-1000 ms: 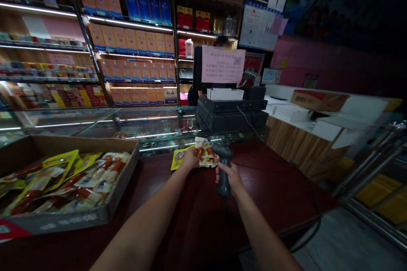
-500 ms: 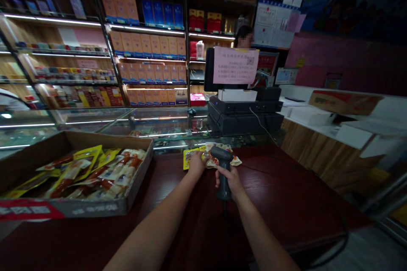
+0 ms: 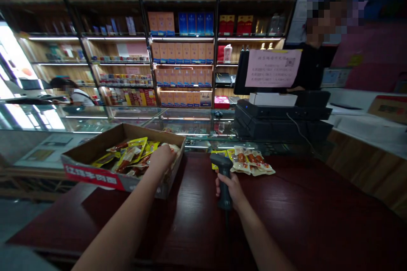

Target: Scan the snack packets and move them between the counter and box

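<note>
My right hand [image 3: 231,187] is wrapped round the handle of a dark grey barcode scanner [image 3: 224,178], held upright over the dark red table. Behind the scanner lie several clear packs of reddish-brown sausage-like food [image 3: 254,161] and a yellow packet [image 3: 218,153], partly covered by the scanner head. My left hand [image 3: 161,160] reaches into a cardboard tray [image 3: 173,135] at the left, over the clear packs at its right side. Its fingers point down and are mostly hidden, so their grip does not show. Yellow food packets [image 3: 135,152] fill the rest of the tray.
A monitor with a pink notice [image 3: 273,67] stands on a black cash drawer [image 3: 280,125] beyond the table. A glass display counter [image 3: 190,116] runs behind. One person [image 3: 314,59] stands behind the monitor; another [image 3: 76,93] bends at the far left.
My left hand has moved left from the packs on the table into the cardboard tray. My right hand still holds the barcode scanner. The view has turned left.
</note>
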### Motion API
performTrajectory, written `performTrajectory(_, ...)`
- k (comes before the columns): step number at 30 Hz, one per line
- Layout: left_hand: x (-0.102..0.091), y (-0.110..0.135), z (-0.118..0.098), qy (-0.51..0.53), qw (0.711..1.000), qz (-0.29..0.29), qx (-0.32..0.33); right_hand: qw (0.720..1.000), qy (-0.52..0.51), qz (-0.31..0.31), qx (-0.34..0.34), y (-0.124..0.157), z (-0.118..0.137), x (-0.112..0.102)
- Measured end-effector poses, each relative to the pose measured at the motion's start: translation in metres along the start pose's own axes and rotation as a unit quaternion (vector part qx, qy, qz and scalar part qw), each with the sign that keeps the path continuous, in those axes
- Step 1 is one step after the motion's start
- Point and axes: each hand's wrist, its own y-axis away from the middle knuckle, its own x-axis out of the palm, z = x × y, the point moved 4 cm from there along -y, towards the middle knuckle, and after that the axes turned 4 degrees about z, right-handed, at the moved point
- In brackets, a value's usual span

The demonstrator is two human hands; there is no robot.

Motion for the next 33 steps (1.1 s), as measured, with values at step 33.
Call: performTrajectory(33, 0.145, 0.042, -0.042, 0.794, 0.591, 0.06, -0.13, 0.988, 0.093, 0.09, 0.083, 0.005, -0.026, 0.003)
